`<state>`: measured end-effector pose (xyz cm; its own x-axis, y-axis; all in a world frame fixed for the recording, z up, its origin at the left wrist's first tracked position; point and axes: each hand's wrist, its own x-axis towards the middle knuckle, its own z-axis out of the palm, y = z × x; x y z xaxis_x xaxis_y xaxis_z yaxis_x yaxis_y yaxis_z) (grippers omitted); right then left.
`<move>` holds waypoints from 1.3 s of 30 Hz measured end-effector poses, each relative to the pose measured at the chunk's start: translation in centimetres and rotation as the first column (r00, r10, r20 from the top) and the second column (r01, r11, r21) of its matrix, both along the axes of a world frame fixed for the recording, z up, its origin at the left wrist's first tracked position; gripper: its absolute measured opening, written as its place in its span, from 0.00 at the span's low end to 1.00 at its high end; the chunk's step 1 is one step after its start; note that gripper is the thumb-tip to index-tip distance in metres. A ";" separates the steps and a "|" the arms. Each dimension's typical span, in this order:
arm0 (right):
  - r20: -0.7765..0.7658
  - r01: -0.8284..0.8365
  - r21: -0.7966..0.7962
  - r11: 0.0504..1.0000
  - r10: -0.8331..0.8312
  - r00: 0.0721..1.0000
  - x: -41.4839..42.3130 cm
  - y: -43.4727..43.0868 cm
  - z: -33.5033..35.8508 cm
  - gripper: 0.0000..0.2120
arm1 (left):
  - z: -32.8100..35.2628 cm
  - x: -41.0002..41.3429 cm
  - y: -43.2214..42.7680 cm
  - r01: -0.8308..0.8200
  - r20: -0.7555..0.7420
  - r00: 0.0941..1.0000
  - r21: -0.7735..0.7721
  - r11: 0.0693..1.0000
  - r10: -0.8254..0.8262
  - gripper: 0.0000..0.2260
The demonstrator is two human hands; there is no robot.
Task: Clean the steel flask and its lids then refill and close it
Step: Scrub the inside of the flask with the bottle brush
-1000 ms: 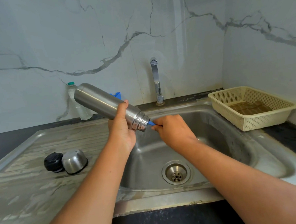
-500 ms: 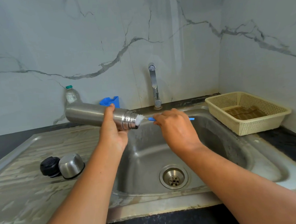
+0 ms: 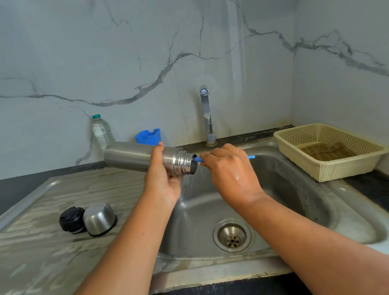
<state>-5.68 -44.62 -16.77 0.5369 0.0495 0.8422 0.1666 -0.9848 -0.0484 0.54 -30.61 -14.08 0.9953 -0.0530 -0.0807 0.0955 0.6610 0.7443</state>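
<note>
At frame centre, the left hand (image 3: 162, 178) grips the cylindrical steel flask (image 3: 131, 156) sideways over the steel sink (image 3: 292, 187). The right hand (image 3: 230, 170) pinches the thin blue brush handle (image 3: 198, 159) entering its mouth. Best tilt the mouth downward and scrub full-depth, twisting.

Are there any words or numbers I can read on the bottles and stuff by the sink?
No text can be read anywhere in this picture.
On the plastic bottle: any label is too blurred to read.
On the steel flask, black lid, steel cap and blue brush: no writing shows.
</note>
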 end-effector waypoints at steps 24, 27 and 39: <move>-0.397 -0.084 0.145 0.986 0.135 0.908 -1.9 -1.4 0.9 0.16 | 0.2 2.2 2.1 -0.028 0.172 0.984 -0.061 0.998 0.038 0.15; -0.432 -0.153 0.208 0.966 0.231 0.872 -1.8 0.1 0.9 0.15 | -0.4 1.3 1.0 -0.011 0.175 0.984 0.026 1.000 0.006 0.23; -0.471 -0.197 0.209 0.958 0.275 0.838 -1.9 -1.3 0.9 0.11 | -0.1 1.4 1.6 -0.021 0.209 0.978 0.023 1.000 0.016 0.27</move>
